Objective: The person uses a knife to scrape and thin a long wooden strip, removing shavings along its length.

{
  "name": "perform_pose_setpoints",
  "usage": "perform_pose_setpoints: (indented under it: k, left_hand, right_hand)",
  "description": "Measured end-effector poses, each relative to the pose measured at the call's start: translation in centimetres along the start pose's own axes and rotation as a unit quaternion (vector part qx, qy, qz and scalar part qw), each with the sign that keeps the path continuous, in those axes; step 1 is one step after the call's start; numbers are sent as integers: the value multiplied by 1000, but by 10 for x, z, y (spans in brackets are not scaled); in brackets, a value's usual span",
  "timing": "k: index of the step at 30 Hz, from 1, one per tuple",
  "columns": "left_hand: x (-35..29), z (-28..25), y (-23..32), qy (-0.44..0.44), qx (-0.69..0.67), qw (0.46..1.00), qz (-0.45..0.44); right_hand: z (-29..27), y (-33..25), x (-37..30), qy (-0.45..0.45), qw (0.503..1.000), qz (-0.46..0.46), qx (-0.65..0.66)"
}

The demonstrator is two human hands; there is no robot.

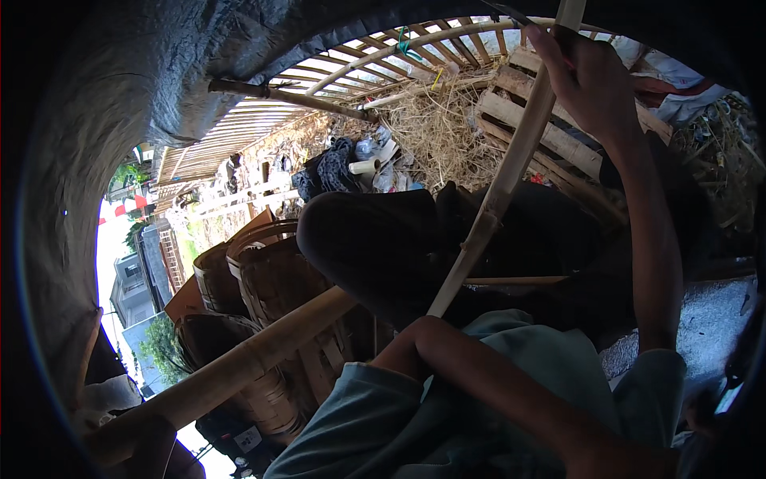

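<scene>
A long pale bamboo strip (506,185) slants across the middle, from the top edge down to my left elbow, where its lower end is hidden. My right hand (586,84) is closed at the top right, with its fingers crossing the upper part of the strip. From that hand a thin dark blade, seemingly a knife (509,11), sticks out to the left at the top edge. My left arm (495,379) is bent and runs toward the dark lower right; its hand does not show. Below the strip lies my dark-clothed leg (375,239).
A thick bamboo pole (239,351) crosses the lower left, beside several woven baskets (279,279). Beyond my legs are straw (435,132), a wooden pallet (550,132) and a bundle of dark cloth (331,168). A slatted bamboo fence (271,120) curves behind, and dark sheeting (159,72) hangs at the left.
</scene>
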State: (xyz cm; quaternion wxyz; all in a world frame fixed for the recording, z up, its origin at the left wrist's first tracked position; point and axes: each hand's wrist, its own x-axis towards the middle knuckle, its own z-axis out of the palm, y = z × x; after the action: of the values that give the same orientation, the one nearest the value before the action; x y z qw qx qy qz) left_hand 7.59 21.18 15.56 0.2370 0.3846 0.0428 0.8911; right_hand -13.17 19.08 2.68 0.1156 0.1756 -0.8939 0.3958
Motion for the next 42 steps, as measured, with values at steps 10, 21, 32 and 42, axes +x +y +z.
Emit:
perform_pose_setpoints:
  k: [10, 21, 32, 42]
  left_hand:
    - [-48, -78, 88, 91, 714, 671, -179]
    - [-52, -105, 78, 50, 893, 333, -297]
    - [-54, -85, 20, -204, 683, 624, -320]
    - [-9, -155, 164, -27, 981, 59, -181]
  right_hand:
    - [-1, 9, -9, 51, 993, -45, -102]
    - [19, -9, -10, 59, 989, -75, -110]
    - [21, -14, 5, 25, 994, -63, -81]
    - [9, -6, 8, -76, 995, 7, -65]
